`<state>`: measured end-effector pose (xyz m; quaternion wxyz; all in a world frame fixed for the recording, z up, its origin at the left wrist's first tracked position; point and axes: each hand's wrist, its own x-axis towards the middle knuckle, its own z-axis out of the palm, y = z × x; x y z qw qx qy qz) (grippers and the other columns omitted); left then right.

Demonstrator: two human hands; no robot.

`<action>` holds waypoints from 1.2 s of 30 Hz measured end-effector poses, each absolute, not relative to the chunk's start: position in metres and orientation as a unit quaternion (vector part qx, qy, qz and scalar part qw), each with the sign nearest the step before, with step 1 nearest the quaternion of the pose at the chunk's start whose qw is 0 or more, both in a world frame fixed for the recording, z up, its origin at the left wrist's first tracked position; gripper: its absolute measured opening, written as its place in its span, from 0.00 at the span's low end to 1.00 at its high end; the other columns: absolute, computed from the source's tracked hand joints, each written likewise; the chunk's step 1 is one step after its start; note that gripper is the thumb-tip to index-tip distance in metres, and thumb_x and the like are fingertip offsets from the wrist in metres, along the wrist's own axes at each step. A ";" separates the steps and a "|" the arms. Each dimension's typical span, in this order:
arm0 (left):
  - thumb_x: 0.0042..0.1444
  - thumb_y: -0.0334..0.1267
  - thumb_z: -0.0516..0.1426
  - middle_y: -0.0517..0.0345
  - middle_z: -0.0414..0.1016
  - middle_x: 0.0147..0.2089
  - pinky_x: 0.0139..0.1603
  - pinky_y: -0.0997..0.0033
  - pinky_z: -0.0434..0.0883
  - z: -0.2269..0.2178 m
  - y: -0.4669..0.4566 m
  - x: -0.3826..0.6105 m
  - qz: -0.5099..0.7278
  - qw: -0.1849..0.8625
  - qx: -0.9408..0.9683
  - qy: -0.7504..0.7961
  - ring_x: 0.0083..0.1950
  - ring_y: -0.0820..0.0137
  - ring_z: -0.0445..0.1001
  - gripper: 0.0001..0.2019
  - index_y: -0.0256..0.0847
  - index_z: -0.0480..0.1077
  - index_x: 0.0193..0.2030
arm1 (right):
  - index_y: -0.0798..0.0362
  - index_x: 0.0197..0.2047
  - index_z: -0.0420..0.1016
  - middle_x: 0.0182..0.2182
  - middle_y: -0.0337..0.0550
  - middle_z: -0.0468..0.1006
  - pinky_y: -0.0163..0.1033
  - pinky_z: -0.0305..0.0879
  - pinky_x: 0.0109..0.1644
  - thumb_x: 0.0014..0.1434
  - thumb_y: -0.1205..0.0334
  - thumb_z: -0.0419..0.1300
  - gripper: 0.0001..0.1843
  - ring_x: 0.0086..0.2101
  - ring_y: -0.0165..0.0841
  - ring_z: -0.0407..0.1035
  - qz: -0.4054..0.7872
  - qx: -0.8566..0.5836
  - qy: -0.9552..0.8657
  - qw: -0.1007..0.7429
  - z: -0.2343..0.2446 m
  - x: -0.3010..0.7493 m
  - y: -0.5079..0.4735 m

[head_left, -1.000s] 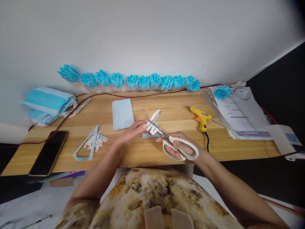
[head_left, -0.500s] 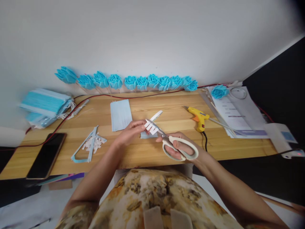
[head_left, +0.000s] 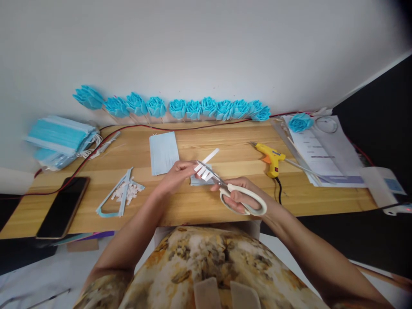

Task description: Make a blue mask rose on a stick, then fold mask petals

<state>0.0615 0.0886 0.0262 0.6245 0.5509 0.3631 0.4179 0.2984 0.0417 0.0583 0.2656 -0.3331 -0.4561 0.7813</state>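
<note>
At the centre of the frame, the fingers of the left hand (head_left: 178, 174) appear pinched together on the near end of a fanned bunch of thin, white, papery strips (head_left: 205, 171), one of which reaches longer toward the upper right. The fingers of the right hand (head_left: 240, 195) are wrapped through the loops of a pair of scissors with cream plastic handles and metal blades (head_left: 231, 188). The blades lie across the strips, pointing up and left toward the left fingertips; how far apart they stand, I cannot tell.

The strips look very light and limp, likely to bend or slip out of line, so a flat pinch close to one end, clear of the blades, should suit them. The scissors look stiff and heavier, best held by the loops.

Just below the strips lies a small pale-blue folded piece of fabric (head_left: 197, 181) on the light wooden tabletop (head_left: 189, 210). Left of centre, near the left hand, rests a pale-blue pleated rectangle (head_left: 164, 153). Farther left, narrow blue-and-white fabric bands (head_left: 123, 199) lie over a loose heap of small white cut pieces (head_left: 132, 194). Right of centre sits a yellow glue gun with an orange trigger (head_left: 273, 159). Bright-blue petalled flowers (head_left: 193, 110) line the wall across the upper part of the frame.
</note>
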 end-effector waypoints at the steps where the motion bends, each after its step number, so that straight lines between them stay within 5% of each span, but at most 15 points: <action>1: 0.54 0.55 0.64 0.58 0.72 0.27 0.33 0.72 0.63 0.028 0.088 0.062 0.415 0.619 0.554 0.372 0.31 0.71 0.68 0.22 0.38 0.76 0.23 | 0.62 0.47 0.81 0.16 0.29 0.64 0.28 0.43 0.16 0.47 0.39 0.74 0.36 0.14 0.19 0.50 0.780 -0.346 -0.453 0.260 0.057 0.297 0.041; 6: 0.57 0.57 0.62 0.60 0.67 0.24 0.29 0.72 0.59 0.039 0.087 0.065 0.367 0.595 0.597 0.394 0.27 0.73 0.63 0.24 0.38 0.76 0.24 | 0.57 0.49 0.82 0.20 0.32 0.70 0.28 0.50 0.19 0.48 0.50 0.74 0.28 0.16 0.20 0.57 0.788 -0.370 -0.463 0.169 0.050 0.284 0.037; 9: 0.55 0.60 0.63 0.59 0.67 0.23 0.30 0.71 0.60 0.036 0.091 0.063 0.419 0.585 0.553 0.421 0.27 0.72 0.64 0.25 0.38 0.74 0.22 | 0.54 0.55 0.80 0.25 0.35 0.73 0.28 0.55 0.23 0.51 0.54 0.73 0.29 0.21 0.22 0.61 0.764 -0.364 -0.486 0.218 0.058 0.290 0.036; 14: 0.54 0.64 0.62 0.58 0.70 0.24 0.34 0.71 0.62 0.025 0.099 0.061 0.539 0.549 0.459 0.444 0.29 0.72 0.66 0.27 0.39 0.73 0.23 | 0.44 0.67 0.69 0.47 0.47 0.79 0.34 0.68 0.38 0.59 0.50 0.68 0.34 0.38 0.31 0.72 0.747 -0.377 -0.445 0.318 0.073 0.324 0.029; 19: 0.50 0.65 0.65 0.57 0.69 0.25 0.34 0.70 0.63 0.026 0.099 0.065 0.550 0.575 0.426 0.432 0.29 0.72 0.66 0.28 0.39 0.73 0.23 | 0.48 0.55 0.75 0.44 0.49 0.80 0.35 0.66 0.30 0.55 0.40 0.68 0.30 0.32 0.32 0.70 0.722 -0.403 -0.358 0.433 0.058 0.345 0.023; 24: 0.50 0.65 0.65 0.57 0.70 0.25 0.34 0.70 0.64 0.027 0.097 0.067 0.534 0.579 0.439 0.433 0.29 0.72 0.66 0.27 0.38 0.74 0.23 | 0.54 0.45 0.76 0.36 0.49 0.82 0.39 0.71 0.33 0.56 0.39 0.66 0.27 0.29 0.34 0.74 0.674 -0.505 -0.420 0.337 0.043 0.345 0.041; 31: 0.52 0.64 0.64 0.57 0.69 0.26 0.35 0.69 0.66 0.028 0.095 0.066 0.519 0.612 0.442 0.401 0.29 0.72 0.67 0.28 0.37 0.73 0.25 | 0.53 0.28 0.75 0.22 0.42 0.77 0.37 0.61 0.31 0.66 0.39 0.53 0.28 0.25 0.33 0.70 0.386 -0.593 -0.687 0.165 0.033 0.355 0.072; 33: 0.52 0.66 0.63 0.58 0.68 0.25 0.34 0.69 0.65 0.029 0.094 0.067 0.502 0.650 0.442 0.361 0.29 0.72 0.67 0.29 0.38 0.72 0.25 | 0.53 0.32 0.79 0.27 0.46 0.81 0.38 0.63 0.34 0.67 0.43 0.53 0.25 0.29 0.36 0.73 0.253 -0.618 -0.731 0.143 0.037 0.359 0.077; 36: 0.54 0.67 0.61 0.59 0.65 0.23 0.31 0.69 0.62 0.029 0.091 0.067 0.471 0.699 0.443 0.305 0.26 0.72 0.64 0.30 0.38 0.71 0.24 | 0.53 0.44 0.82 0.41 0.52 0.85 0.43 0.68 0.44 0.68 0.50 0.53 0.20 0.41 0.42 0.78 0.137 -0.596 -0.758 0.227 0.050 0.356 0.086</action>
